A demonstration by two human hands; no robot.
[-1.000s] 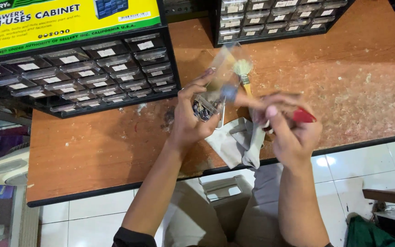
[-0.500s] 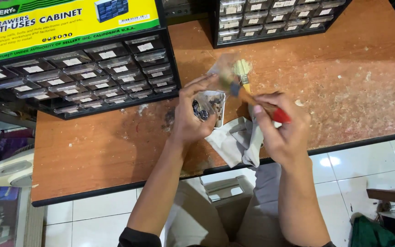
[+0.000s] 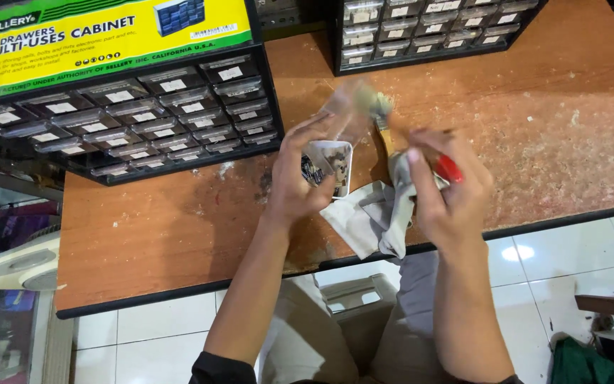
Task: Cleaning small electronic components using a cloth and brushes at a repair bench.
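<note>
Since 1 second ago the left hand has lowered the small clear drawer of metal bits toward the surface's front edge, grip closed round it, while the right hand stays clamped on the red-handled brush, bristles now blurred beside it.

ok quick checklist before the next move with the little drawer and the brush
1. Left hand grips the small clear drawer: ok.
2. Drawer held level so the small parts stay inside: cannot tell, it looks tilted.
3. Right hand holds the red-handled brush: ok.
4. Bristles sharp enough to judge contact with the drawer: not ok, blurred.
5. Grey cloth lies on the workbench under the hands: ok.
</note>
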